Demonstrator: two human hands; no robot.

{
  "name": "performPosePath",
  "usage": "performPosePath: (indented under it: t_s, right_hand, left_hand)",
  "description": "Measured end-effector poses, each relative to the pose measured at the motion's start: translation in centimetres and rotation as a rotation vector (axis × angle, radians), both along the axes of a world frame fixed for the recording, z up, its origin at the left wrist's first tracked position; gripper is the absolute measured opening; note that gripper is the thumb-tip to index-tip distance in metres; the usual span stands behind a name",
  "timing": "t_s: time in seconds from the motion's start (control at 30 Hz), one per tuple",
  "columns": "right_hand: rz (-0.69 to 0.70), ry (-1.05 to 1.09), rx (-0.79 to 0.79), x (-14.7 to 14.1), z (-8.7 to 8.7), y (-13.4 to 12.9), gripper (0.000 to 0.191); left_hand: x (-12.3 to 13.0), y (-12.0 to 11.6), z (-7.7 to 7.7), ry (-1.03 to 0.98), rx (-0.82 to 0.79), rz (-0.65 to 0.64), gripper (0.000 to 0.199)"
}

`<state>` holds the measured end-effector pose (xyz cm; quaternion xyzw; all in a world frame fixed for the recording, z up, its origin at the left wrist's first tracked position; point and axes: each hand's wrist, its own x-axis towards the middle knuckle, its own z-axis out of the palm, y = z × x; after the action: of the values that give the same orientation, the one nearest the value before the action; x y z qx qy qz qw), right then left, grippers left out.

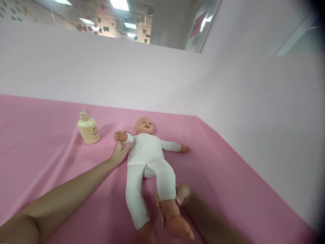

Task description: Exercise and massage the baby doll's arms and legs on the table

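A baby doll [144,149] with a bare plastic head and a white cloth body lies face up on a pink sheet, head toward the wall. My left hand [120,154] is closed around the doll's arm on the left, just below its small hand; my thumb shows and my other fingers are mostly hidden. Lower down, my right hand [183,194] cups the doll's leg on the right from beneath, near the ankle, with fingers showing on both sides. That leg looks bent and raised a little. The other leg and the other arm lie stretched out.
A cream pump bottle [88,129] stands upright left of the doll. The pink sheet [215,176] covers the surface and ends against a white wall [114,74] at the back and right. Above the wall, a window [132,20] has heart-shaped decorations.
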<state>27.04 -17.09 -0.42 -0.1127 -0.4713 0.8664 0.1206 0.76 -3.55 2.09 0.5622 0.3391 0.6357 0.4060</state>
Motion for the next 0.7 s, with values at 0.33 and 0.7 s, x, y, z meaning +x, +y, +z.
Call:
performPosePath:
  t_s: [0.33, 0.7]
  right_hand:
    - [-0.479, 0.078, -0.149, -0.1, 1.3, 0.6, 0.049]
    - [-0.56, -0.109, -0.045, -2.3, 1.7, -0.1, 0.057]
  left_hand:
    - [1.7, -2.7, 0.4, 0.745, 0.833, -0.177, 0.055]
    - [2.8, -4.4, 4.4, 1.12, 0.89, -0.367, 0.06]
